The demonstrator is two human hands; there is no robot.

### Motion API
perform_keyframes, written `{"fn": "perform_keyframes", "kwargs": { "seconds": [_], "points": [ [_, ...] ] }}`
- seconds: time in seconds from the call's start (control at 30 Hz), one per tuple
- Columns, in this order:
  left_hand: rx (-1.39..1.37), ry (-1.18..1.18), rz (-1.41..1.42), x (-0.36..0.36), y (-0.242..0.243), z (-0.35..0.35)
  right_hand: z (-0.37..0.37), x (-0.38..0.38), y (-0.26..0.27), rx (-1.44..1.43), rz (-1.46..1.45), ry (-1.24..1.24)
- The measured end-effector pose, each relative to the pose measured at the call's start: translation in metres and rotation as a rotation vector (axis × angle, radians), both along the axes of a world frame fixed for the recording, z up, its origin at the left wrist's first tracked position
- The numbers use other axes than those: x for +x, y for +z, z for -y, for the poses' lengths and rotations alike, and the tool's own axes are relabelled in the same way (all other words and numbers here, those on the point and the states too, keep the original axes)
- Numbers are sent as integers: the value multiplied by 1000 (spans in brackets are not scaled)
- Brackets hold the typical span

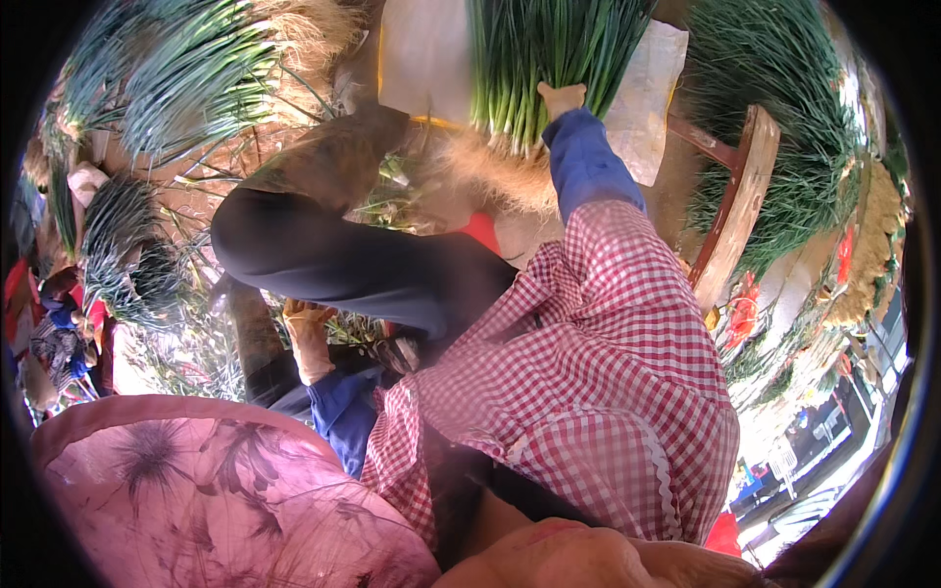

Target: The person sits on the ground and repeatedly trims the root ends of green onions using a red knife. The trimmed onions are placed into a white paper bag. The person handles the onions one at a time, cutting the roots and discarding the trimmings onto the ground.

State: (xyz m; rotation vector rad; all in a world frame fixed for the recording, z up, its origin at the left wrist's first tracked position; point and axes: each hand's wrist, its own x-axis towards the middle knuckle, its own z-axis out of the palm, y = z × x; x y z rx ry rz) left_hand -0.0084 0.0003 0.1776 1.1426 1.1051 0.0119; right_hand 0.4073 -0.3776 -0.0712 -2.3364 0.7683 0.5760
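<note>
A large bunch of green onions (522, 110) lies ahead of me on a pale woven sack (647, 95), with its tan roots towards me. My right hand (562, 99), in a pale yellowish glove and blue sleeve, touches the lower stalks on the bunch's right side. Its fingers are largely hidden, so its grip is unclear. At lower left, my left hand (309, 338), in a tan glove, is beside my dark-trousered thigh, nearest to scattered leaves and debris. The fingertips pass out of sight near the leg, and whatever they may hold cannot be made out.
More green onions (198, 88) are heaped at upper left, and others (764, 147) at right. A worn wooden bench (739, 206) stands close on my right. A co-worker (62, 338) appears at far left. Pink patterned fabric (220, 485) fills the lower left.
</note>
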Motion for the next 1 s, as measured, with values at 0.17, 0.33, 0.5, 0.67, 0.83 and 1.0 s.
{"fn": "perform_keyframes", "kwargs": {
  "seconds": [0.17,0.33,0.5,0.67,0.83,1.0],
  "points": [
    [-2,42,-101,-6,-11,-2,15,1,11,31,-3,100],
    [-31,44,-144,-10,-22,-4,38,-21,111,-487,-46,693],
    [-59,6,-104,-8,-34,-4,6,-100,68,281,376,737],
    [68,-13,-69,-9,-45,0,0,-110,30,-36,166,642],
    [1,-31,-86,-13,-50,0,-27,-148,60,179,237,650],
    [-47,-54,-88,-13,-51,-2,-61,-196,72,320,181,803]
  ]
}}
